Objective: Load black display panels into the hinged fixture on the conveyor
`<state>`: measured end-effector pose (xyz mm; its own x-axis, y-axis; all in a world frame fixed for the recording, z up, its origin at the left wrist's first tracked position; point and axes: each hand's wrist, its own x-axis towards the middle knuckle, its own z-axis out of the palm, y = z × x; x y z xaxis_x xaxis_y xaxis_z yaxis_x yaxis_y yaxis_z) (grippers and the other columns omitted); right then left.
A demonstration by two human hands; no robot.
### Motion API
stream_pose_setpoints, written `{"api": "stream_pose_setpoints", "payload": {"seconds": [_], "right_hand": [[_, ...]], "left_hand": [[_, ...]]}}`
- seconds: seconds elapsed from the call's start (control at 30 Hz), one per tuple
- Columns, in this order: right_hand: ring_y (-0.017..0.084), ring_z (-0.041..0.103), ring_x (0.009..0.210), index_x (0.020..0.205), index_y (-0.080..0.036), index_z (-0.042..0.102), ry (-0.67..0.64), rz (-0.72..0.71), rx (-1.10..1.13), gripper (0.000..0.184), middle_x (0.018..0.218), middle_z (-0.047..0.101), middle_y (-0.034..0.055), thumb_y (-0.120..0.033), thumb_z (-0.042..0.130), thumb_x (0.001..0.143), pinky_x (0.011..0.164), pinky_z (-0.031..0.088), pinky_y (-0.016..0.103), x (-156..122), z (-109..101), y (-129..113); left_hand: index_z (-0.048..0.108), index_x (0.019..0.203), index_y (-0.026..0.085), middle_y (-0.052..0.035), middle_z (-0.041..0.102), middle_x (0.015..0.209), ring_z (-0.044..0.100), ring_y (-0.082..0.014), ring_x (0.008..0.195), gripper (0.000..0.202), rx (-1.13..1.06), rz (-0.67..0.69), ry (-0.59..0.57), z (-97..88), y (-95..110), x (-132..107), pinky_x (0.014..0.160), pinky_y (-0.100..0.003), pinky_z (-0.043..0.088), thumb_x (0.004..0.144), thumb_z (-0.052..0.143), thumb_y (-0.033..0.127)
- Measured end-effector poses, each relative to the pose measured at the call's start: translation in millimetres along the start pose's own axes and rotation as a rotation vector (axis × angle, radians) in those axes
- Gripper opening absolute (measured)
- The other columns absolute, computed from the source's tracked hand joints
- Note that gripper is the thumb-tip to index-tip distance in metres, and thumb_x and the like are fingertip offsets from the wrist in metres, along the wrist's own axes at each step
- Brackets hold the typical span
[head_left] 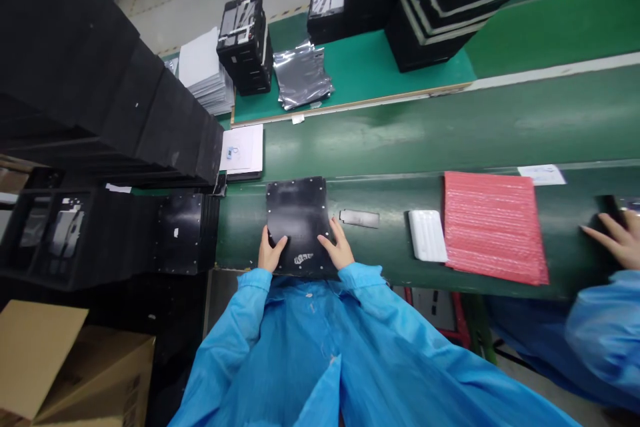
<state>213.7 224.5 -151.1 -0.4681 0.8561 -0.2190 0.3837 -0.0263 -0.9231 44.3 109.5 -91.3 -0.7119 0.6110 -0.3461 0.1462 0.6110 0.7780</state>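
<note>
A flat black panel point(299, 217) with small holes along its rim lies on the green conveyor belt point(450, 127) right in front of me. My left hand point(271, 253) grips its near left edge, thumb on top. My right hand point(339, 246) holds the near right edge the same way. Both arms are in blue sleeves. A small dark strip point(359, 217) lies on the belt just right of the panel.
A white tray point(427, 235) and a red bubble-wrap sheet point(493, 225) lie further right. A co-worker's hand point(615, 237) in a blue sleeve rests at the far right. Black tray stacks point(100, 93) rise at left, more stacks point(440, 0) across the belt, cardboard boxes point(60, 360) lower left.
</note>
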Motion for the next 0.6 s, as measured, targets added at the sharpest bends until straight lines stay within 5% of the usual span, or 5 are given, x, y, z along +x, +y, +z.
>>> {"api": "stream_pose_setpoints", "payload": {"seconds": [0.17,0.3,0.5,0.6], "right_hand": [[0.028,0.037,0.136,0.132,-0.019,0.053,0.008,-0.012,0.064,0.071,0.145,0.043,0.0129,-0.06,0.061,0.075,0.112,0.031,0.046,4,-8,11],[0.029,0.045,0.13,0.128,-0.019,0.055,0.013,0.019,0.122,0.066,0.138,0.05,0.0132,-0.059,0.058,0.076,0.109,0.036,0.048,38,-15,9],[0.025,0.048,0.125,0.123,-0.017,0.056,0.076,-0.144,0.098,0.056,0.133,0.055,0.0123,-0.05,0.058,0.077,0.11,0.033,0.043,137,-3,-36],[0.025,0.055,0.113,0.107,-0.017,0.06,0.118,-0.127,0.09,0.043,0.119,0.063,0.0122,-0.049,0.055,0.079,0.105,0.038,0.044,158,6,-47]], "left_hand": [[0.025,0.146,0.011,-0.0163,0.037,0.149,0.037,-0.0255,0.137,0.088,0.012,-0.101,-0.022,-2.6,-6,-11,0.114,-0.036,0.031,0.074,0.069,0.037],[0.025,0.147,0.015,-0.0129,0.05,0.14,0.048,-0.0254,0.129,0.1,0.16,-0.115,-0.218,-17.3,-16,-33,0.108,-0.035,0.038,0.062,0.077,0.02],[0.048,0.133,0.016,-0.0152,0.063,0.123,0.061,-0.0295,0.112,0.059,0.664,-0.196,-0.245,-17.8,-6,-42,0.091,-0.034,0.047,0.077,0.065,0.025],[0.057,0.123,0.017,-0.0146,0.067,0.115,0.063,-0.0292,0.109,0.043,0.764,-0.191,-0.263,-18.0,3,-38,0.086,-0.032,0.047,0.082,0.058,0.027]]}}
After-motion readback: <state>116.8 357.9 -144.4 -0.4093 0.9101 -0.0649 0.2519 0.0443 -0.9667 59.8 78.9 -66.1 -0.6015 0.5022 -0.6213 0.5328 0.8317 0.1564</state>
